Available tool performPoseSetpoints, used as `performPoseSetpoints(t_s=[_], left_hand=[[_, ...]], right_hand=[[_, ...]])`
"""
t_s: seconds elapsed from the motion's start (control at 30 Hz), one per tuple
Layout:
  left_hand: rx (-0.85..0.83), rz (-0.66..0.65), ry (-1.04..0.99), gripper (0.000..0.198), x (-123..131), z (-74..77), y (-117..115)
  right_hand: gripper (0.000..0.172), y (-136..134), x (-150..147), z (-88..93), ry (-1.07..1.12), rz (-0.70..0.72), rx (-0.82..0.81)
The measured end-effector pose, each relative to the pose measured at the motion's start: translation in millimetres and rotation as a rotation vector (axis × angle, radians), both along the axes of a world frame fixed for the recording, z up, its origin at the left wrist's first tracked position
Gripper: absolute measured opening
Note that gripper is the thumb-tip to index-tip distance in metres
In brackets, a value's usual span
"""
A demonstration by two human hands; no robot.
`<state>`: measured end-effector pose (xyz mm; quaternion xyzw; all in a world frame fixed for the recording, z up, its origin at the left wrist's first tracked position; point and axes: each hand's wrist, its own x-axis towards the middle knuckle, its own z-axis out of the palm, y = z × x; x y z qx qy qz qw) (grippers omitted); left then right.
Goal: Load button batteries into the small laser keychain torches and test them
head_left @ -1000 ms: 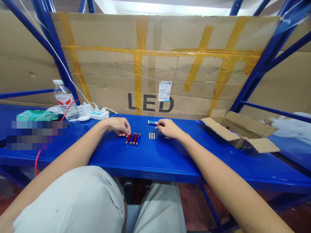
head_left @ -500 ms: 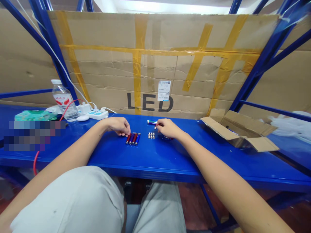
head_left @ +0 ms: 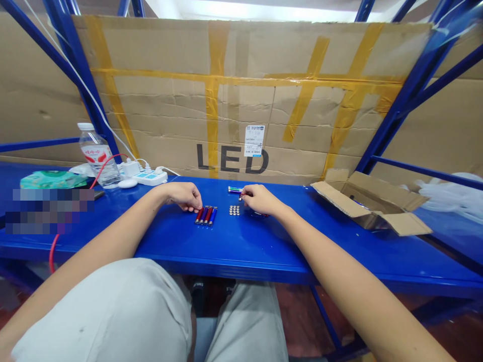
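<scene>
My left hand [head_left: 185, 195] rests curled on the blue shelf [head_left: 241, 241], its fingertips touching the near end of a row of small red and blue tubes [head_left: 206, 215]. My right hand [head_left: 259, 199] is closed in a pinch on a small red piece I cannot name, right beside a purple tube [head_left: 234, 189] lying crosswise. Between the hands sits a tight cluster of silver button cells [head_left: 234, 210]. A red item partly shows under my right wrist.
An open cardboard box [head_left: 372, 207] lies at right, white plastic bags [head_left: 453, 197] beyond it. At left stand a water bottle [head_left: 95, 160], a power strip [head_left: 145, 176] with plugs and a red cable, and a green packet [head_left: 53, 179]. A taped "LED" cardboard sheet [head_left: 241, 100] backs the shelf.
Nothing has visibly moved; only the camera has drifted slightly.
</scene>
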<state>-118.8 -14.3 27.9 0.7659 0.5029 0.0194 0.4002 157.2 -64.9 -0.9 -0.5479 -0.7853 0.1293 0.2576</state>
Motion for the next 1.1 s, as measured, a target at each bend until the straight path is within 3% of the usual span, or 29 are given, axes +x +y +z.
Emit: performPoseSetpoints(t_s=[0.17, 0.33, 0.47, 0.57, 0.73, 0.87, 1.1], left_hand=[[0.040, 0.019, 0.018, 0.018, -2, 0.7, 2], [0.390, 0.090, -0.088, 0.020, 6, -2.4, 8], [0.599, -0.031, -0.263, 0.027, 27, -5.1, -4], [0.698, -0.103, -0.360, 0.029, 43, -6.4, -20], [0.696, -0.205, -0.488, 0.031, 57, -12.2, -31], [0.710, -0.234, -0.519, 0.020, 60, -17.1, -30], [0.755, -0.217, -0.460, 0.019, 61, -15.1, -36]], right_hand=[[0.014, 1, 0, -0.7, -0.008, 0.006, 0.002], [0.015, 3, 1, -1.5, 0.005, 0.008, 0.053], [0.016, 3, -1, -0.4, 0.068, 0.020, 0.080], [0.015, 0, -7, 2.0, 0.279, 0.109, -0.030], [0.013, -3, -15, 2.7, 0.598, 0.237, -0.263], [0.013, -2, -15, 0.2, 0.611, 0.278, -0.271], [0.012, -6, -16, 0.4, 0.520, 0.310, -0.260]])
